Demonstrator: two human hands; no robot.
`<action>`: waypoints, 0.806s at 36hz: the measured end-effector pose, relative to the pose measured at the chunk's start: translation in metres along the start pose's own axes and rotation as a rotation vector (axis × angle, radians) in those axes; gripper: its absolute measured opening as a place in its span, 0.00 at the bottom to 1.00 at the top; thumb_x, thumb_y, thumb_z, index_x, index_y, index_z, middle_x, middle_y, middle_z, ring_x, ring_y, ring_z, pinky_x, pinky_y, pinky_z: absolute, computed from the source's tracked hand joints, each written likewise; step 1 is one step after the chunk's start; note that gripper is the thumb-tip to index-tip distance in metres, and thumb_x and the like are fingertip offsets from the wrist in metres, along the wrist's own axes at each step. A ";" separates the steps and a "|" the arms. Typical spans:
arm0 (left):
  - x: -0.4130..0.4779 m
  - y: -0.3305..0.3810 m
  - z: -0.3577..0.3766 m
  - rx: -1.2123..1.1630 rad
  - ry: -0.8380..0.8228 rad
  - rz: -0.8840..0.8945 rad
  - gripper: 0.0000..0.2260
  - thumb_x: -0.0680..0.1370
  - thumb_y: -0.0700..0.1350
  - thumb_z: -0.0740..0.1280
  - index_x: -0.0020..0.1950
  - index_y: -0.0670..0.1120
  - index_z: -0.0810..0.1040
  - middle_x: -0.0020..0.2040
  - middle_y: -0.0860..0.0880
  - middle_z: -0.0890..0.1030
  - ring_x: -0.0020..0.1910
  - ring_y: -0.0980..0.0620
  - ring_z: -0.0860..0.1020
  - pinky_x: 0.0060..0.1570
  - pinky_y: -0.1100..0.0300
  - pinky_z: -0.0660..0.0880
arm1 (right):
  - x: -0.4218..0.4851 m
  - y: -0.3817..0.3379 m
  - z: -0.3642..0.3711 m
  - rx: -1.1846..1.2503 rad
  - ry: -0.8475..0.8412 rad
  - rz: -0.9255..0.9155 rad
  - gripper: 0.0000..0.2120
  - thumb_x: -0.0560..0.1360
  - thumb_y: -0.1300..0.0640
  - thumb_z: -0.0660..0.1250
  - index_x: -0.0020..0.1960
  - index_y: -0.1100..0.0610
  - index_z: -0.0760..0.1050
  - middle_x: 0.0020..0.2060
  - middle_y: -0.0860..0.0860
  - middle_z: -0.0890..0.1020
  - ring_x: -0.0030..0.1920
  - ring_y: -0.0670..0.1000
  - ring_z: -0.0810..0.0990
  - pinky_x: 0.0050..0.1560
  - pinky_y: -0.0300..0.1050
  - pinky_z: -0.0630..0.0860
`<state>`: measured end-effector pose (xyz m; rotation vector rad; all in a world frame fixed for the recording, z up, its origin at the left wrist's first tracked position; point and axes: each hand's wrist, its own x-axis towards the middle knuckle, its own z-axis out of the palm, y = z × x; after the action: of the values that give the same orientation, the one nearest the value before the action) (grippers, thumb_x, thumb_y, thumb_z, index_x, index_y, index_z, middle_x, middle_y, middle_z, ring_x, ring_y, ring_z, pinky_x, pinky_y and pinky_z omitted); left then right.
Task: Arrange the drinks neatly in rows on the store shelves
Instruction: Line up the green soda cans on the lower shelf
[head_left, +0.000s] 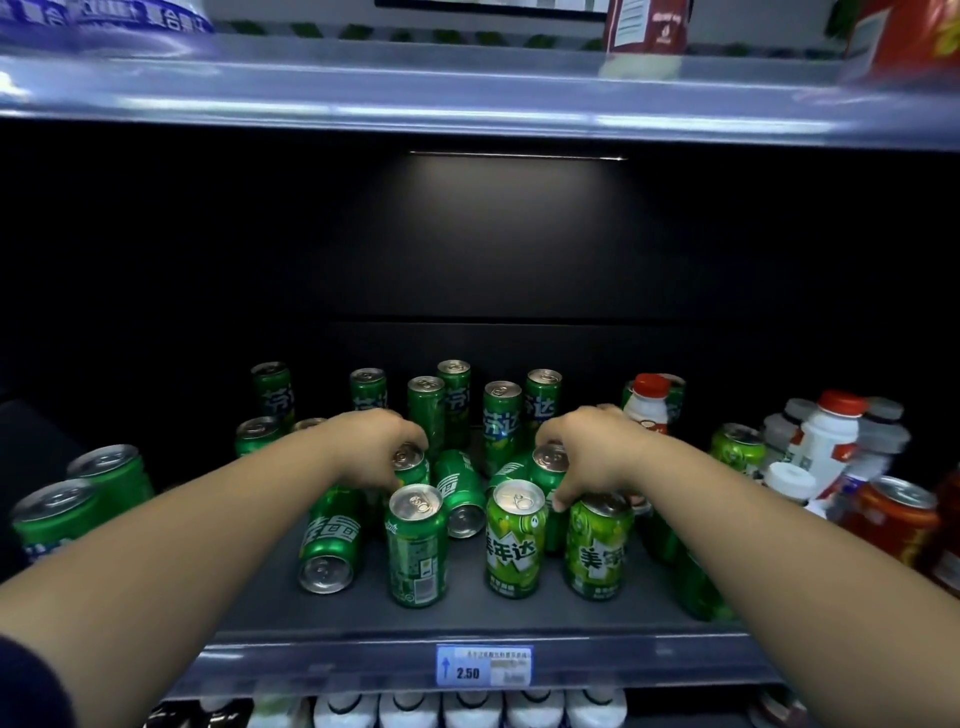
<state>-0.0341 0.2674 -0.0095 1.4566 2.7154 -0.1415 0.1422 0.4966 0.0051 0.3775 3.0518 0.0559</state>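
Head: toppled can (328, 540) base faces camera

Dim shelf bay, bright rim above, wide-angle warp

Beyond the fingers (410, 441) the black back panel (493, 234) sinks into shadow; a thin glare streak (517, 156) crosses it. The glossy pale upper shelf edge (467, 98) shines and bows, smeared at the corners. Silver tops of green cans (415, 501) near the fingertips catch highlights.
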 end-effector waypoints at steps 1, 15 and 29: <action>0.000 0.000 0.000 0.000 0.001 0.002 0.30 0.67 0.52 0.73 0.69 0.58 0.72 0.62 0.53 0.77 0.58 0.52 0.77 0.55 0.52 0.78 | 0.001 0.001 0.002 0.009 -0.010 0.002 0.37 0.60 0.36 0.79 0.65 0.43 0.73 0.53 0.45 0.81 0.57 0.54 0.77 0.60 0.53 0.68; -0.025 -0.023 -0.001 -0.123 0.104 -0.066 0.32 0.69 0.55 0.77 0.72 0.55 0.71 0.64 0.52 0.75 0.58 0.52 0.75 0.58 0.56 0.74 | 0.025 -0.012 -0.014 0.218 -0.111 -0.056 0.35 0.69 0.53 0.79 0.74 0.49 0.70 0.65 0.50 0.77 0.54 0.52 0.82 0.55 0.49 0.81; -0.073 -0.138 -0.034 -0.128 0.203 -0.256 0.26 0.72 0.53 0.76 0.68 0.49 0.77 0.64 0.51 0.80 0.57 0.53 0.78 0.54 0.65 0.72 | 0.104 -0.108 -0.032 0.391 0.064 -0.234 0.24 0.72 0.45 0.75 0.65 0.48 0.76 0.55 0.46 0.79 0.57 0.49 0.78 0.59 0.46 0.77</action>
<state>-0.1093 0.1343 0.0389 1.1444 2.9990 0.1762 0.0128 0.4161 0.0255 0.0326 3.1346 -0.5561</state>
